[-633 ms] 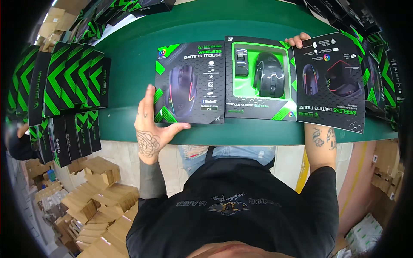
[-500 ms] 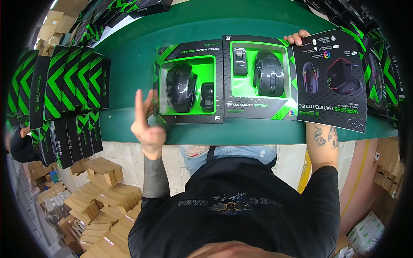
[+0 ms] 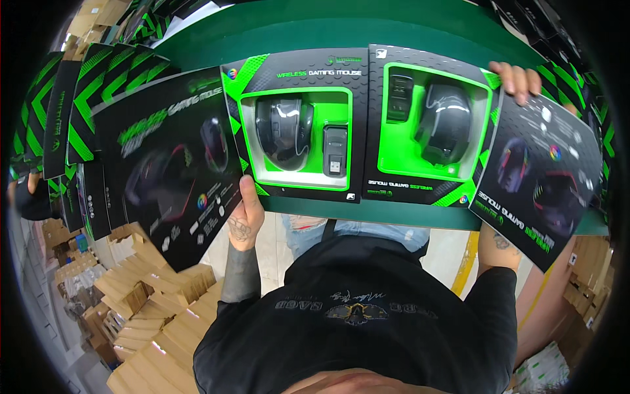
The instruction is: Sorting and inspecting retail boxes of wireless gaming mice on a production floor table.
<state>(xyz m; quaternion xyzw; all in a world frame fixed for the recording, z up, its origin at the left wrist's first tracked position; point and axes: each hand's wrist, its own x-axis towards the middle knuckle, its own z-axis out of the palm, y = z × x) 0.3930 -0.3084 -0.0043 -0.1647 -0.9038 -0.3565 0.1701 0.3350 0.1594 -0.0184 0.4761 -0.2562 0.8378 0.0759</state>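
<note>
Two black-and-green mouse boxes stand side by side, lifted a little off the green table, their front flaps spread outward. Through the left mouse box's (image 3: 302, 190) window show a black mouse (image 3: 282, 131) and a small dongle piece (image 3: 335, 151). The right mouse box (image 3: 420, 190), turned the other way up, holds a mouse (image 3: 444, 125) and a similar piece (image 3: 399, 95). My left hand (image 3: 246, 217) is closed at the lower corner of the left box, by its flap (image 3: 177, 164); its fingers are partly hidden behind. My right hand (image 3: 517, 80) grips the right box's flap (image 3: 538, 177) at its top edge.
Rows of green-striped boxes (image 3: 82, 111) stand at the left, and more boxes (image 3: 587, 111) at the right. The green table (image 3: 315, 23) reaches away behind. Cardboard cartons (image 3: 151, 289) lie on the floor, lower left. Another person's dark sleeve (image 3: 34, 203) shows at the far left.
My left hand has swung the left box's flap out to the left and now holds at its lower corner. Both boxes have shifted and tilted; the right flap now angles down to the right.
</note>
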